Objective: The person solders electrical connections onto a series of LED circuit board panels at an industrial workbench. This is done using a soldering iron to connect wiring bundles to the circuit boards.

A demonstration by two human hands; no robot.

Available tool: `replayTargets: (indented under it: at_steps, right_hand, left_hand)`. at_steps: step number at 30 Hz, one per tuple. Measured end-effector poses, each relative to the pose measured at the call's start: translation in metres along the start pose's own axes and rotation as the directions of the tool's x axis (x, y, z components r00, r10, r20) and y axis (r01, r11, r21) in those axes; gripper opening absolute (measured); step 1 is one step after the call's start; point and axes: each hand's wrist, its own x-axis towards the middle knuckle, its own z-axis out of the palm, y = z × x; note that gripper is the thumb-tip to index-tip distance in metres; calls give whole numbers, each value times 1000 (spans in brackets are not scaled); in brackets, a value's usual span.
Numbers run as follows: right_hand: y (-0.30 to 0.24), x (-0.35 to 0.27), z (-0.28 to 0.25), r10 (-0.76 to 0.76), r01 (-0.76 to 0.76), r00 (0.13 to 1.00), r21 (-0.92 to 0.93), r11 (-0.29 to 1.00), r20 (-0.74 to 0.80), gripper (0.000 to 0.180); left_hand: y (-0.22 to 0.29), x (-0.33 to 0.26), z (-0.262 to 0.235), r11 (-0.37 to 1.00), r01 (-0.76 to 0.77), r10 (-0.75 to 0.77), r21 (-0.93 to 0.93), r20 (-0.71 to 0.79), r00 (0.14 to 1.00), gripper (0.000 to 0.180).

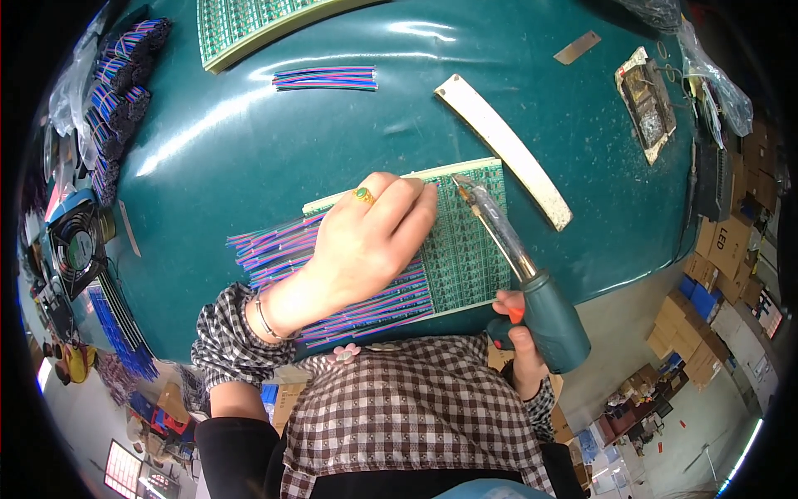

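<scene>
My left hand [366, 241] lies flat on a green circuit board panel [470, 249], its fingers pressing down a row of purple, blue and pink wires [274, 249] that fan out leftward from the board. A ring sits on one finger and a bracelet on the wrist. My right hand [519, 333] grips the teal handle of a soldering iron [532, 291]. Its clear barrel reaches up and left, and the tip rests near the board's top edge beside my left fingertips.
The dark green table [249, 158] carries a loose wire bundle [326, 78], a white curved strip [507, 150], another green panel [249, 25] at the far edge, a soldering stand [648, 104] at right, wire bundles [120, 83] and a fan [75, 245] at left. Cardboard boxes [723, 249] stand on the floor.
</scene>
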Motion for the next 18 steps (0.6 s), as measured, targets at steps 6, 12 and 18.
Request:
replayTargets:
  at_steps: [6,12,18]
  right_hand:
    - [9,-3,-6,-114,117,993,-90,989,42,58]
    - [13,-6,-2,-107,108,994,-90,990,17,55]
    - [15,-6,-3,-107,113,993,-116,987,60,54]
  left_hand:
    - [0,-2,3,1000,-3,3,11,-33,999,37]
    - [1,-3,2,1000,11,-11,5,-27,1000,35]
    - [-1,-4,4,1000,8,-8,-11,-34,999,34]
